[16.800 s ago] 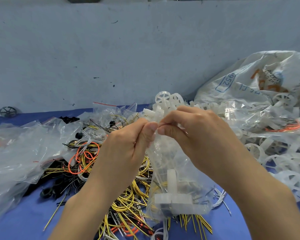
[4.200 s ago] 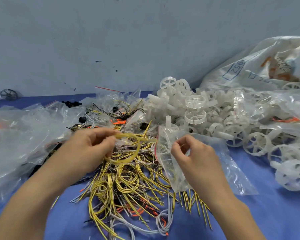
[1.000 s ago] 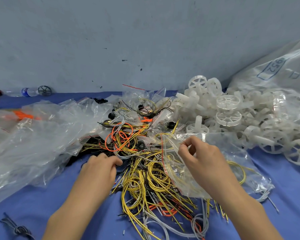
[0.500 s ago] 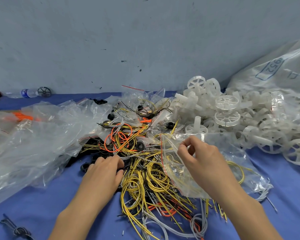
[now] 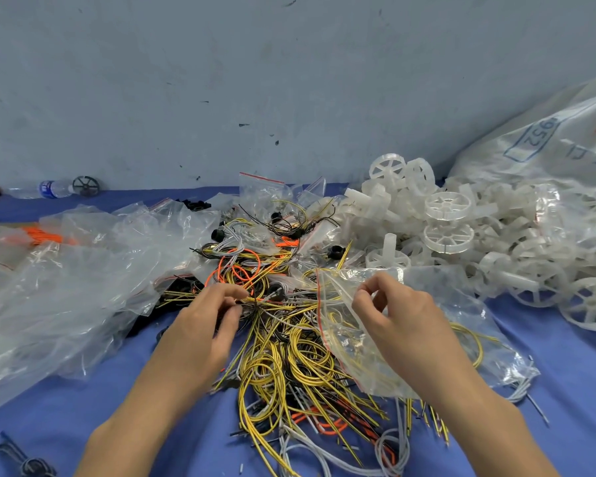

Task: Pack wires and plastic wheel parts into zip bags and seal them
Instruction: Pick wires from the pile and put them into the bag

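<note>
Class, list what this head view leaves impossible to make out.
- Right hand palm: turned away; its grip on the zip bag mostly hidden.
- Left hand fingertips: buried in the wire pile.
- Printed sack: cut off at the right edge.
- Bottle label: too small.

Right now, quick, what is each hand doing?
Left hand: fingers pinching wires in the wire pile.
Right hand: fingers pinching the open edge of the zip bag, holding it up.
</note>
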